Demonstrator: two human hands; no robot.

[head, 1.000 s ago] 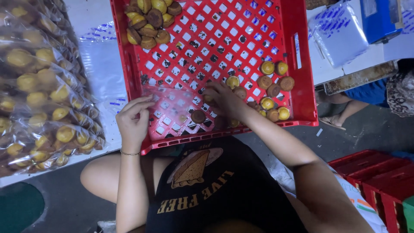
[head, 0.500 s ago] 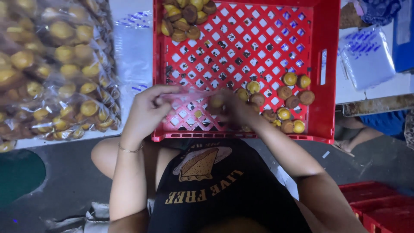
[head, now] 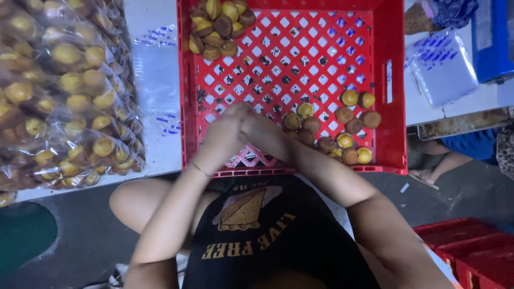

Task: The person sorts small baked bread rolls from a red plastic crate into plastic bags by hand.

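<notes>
A red crate (head: 292,80) is set on a white table (head: 155,80), its near edge over the person's lap. The left hand (head: 227,131) and right hand (head: 262,134) are pressed together above the crate's near left part; whether anything is gripped cannot be told. Small cakes (head: 334,128) lie right of the hands, more (head: 217,27) at the crate's far left corner. Bagged cakes (head: 59,91) are stacked left of the crate. Grey floor (head: 85,241) and spare crates (head: 466,251) are seen below.
</notes>
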